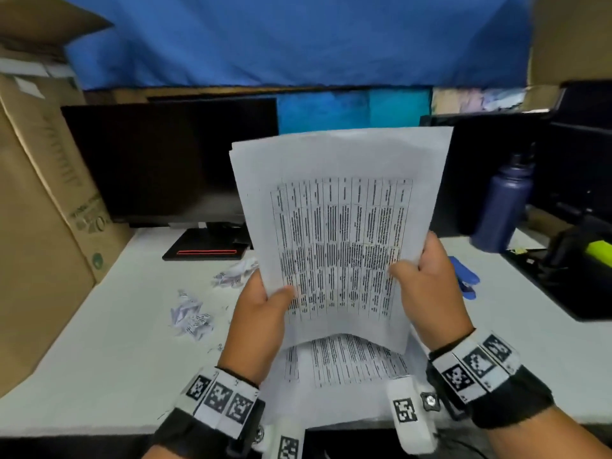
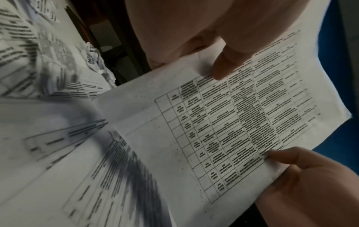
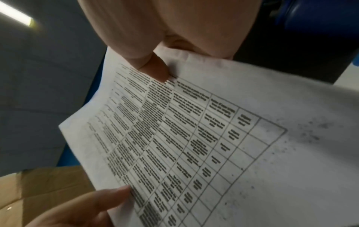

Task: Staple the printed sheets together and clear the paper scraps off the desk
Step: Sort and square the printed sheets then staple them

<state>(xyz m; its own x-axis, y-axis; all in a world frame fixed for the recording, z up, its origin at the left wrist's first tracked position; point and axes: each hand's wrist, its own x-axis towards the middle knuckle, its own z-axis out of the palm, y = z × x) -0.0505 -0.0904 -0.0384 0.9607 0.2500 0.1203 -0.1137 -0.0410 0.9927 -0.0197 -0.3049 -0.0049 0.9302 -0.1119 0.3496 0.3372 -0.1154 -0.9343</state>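
I hold a stack of printed sheets (image 1: 341, 220) upright above the desk, a table of text facing me. My left hand (image 1: 265, 306) pinches the stack's lower left edge, thumb on the front. My right hand (image 1: 427, 279) pinches the right edge the same way. The sheets (image 2: 223, 126) fill the left wrist view, and the sheets (image 3: 194, 138) fill the right wrist view too. Another printed sheet (image 1: 347, 366) lies flat on the desk below the stack. Crumpled paper scraps (image 1: 190, 318) and more scraps (image 1: 235, 273) lie on the desk to the left. A blue stapler (image 1: 465, 278) lies just behind my right hand.
A dark monitor (image 1: 165, 160) stands at the back on a black base (image 1: 205, 251). A cardboard box (image 1: 43, 200) fills the left side. At right are a navy bottle (image 1: 503, 207) and black equipment (image 1: 573, 226) with a yellow-green item. The white desk (image 1: 99, 376) extends left.
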